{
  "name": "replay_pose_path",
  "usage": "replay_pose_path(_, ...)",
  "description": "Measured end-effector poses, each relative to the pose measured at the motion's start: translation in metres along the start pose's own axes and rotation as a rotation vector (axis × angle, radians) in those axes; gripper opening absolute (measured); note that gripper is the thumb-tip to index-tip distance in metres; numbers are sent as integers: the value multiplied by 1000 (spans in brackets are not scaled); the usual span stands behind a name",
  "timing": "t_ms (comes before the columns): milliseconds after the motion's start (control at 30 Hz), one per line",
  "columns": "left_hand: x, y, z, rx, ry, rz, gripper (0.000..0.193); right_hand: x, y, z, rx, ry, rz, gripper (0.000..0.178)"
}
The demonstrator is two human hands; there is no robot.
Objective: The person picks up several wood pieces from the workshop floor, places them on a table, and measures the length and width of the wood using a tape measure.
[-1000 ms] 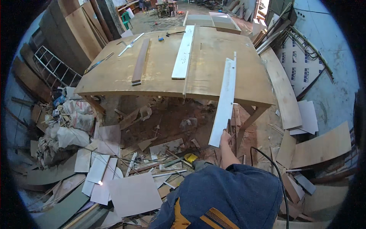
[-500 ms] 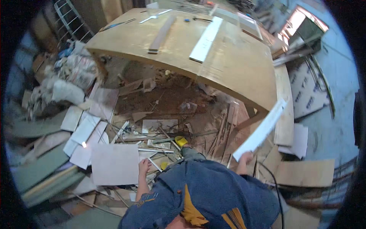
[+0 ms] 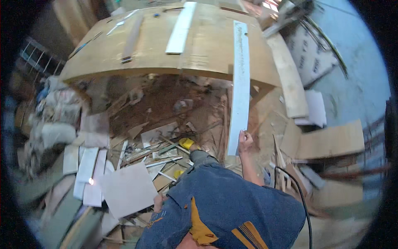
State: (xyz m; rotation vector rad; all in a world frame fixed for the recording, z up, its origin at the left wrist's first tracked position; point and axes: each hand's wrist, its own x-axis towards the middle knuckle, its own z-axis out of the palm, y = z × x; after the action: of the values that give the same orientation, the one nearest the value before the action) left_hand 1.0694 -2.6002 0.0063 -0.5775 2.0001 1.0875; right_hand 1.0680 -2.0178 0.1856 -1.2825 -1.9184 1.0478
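My right hand [image 3: 245, 142] is closed on the near end of a long narrow white board [image 3: 240, 83]. The board points away from me, its far part over the right side of the large wooden table [image 3: 215, 45]. Brownish marks and a small notch show near its far end. Whether it rests on the table I cannot tell. My left hand [image 3: 158, 202] is low by my left sleeve, beside the right corner of a pale square panel [image 3: 128, 191]. Its fingers are mostly hidden, so a grip on the panel cannot be made out.
On the table lie another white board [image 3: 182, 29] and a brownish board [image 3: 133, 39]. Scrap strips [image 3: 166, 155] litter the floor around a yellow shoe [image 3: 186, 143]. Filled sacks [image 3: 60, 112] stand left. A black cable [image 3: 300, 193] curves at my right, near curved plywood [image 3: 331, 141].
The white board in my right hand has swung leftward, from beside the table's right corner to over its top. My view has turned right, and my left hand sits lower in it.
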Motion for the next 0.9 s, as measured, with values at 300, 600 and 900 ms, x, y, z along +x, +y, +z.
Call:
replay_pose_path(300,-13,56,12,-561,319,81,30,-23,-158,190,387,-357,-225,34)
replay_pose_path(600,-111,-99,129,-1221,540,-315,37,27,-435,465,568,-573,-578,56)
replay_pose_path(900,-160,-6,315,-1477,677,-507,38,-23,-447,660,-440,-944,-1392,43)
